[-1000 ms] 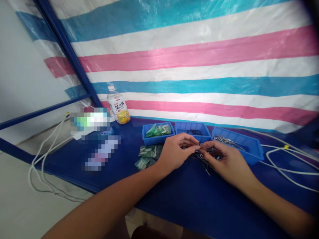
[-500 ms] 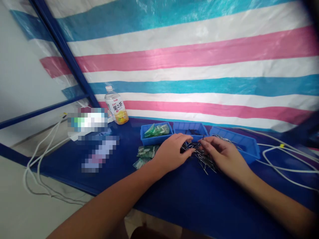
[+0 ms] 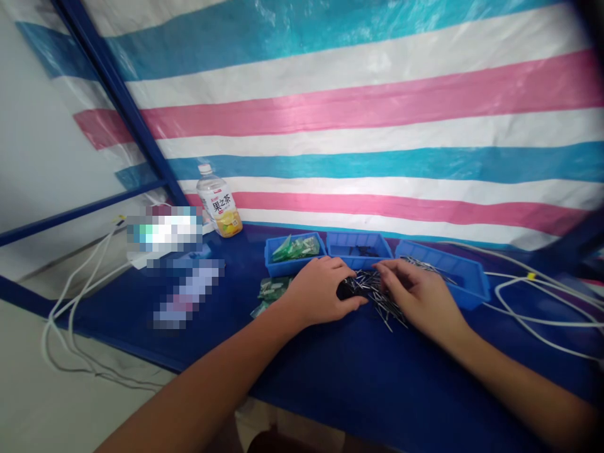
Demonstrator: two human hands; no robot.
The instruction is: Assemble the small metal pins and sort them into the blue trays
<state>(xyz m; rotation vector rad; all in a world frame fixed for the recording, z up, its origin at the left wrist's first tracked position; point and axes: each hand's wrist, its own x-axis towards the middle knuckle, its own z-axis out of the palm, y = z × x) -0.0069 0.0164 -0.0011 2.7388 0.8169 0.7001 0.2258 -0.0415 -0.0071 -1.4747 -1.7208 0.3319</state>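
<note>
A loose pile of thin dark and silvery metal pins [image 3: 387, 303] lies on the blue table between my hands. My left hand [image 3: 318, 290] curves around the pile's left side, thumb and fingers apart, with black pieces showing in the gap. At the upper right of the pile is my right hand [image 3: 419, 294], its thumb and index fingertips pressed together; anything between them is too small to make out. Behind stand three blue bins: the left bin [image 3: 268, 255] holds green packets, the middle bin [image 3: 383, 251] small black pieces, the right bin [image 3: 467, 286] silvery pins.
More greenish packets [image 3: 272, 288] lie beside my left wrist. A drink bottle [image 3: 219, 204] stands at the back left, near blurred-out items. White cables [image 3: 519, 318] run over the right side of the table [image 3: 358, 384]. A striped sheet [image 3: 353, 132] hangs behind.
My right fingertips have come slightly down and left; the small dark piece at them earlier no longer shows. My left fingers have shifted slightly left, uncovering more of the pile.
</note>
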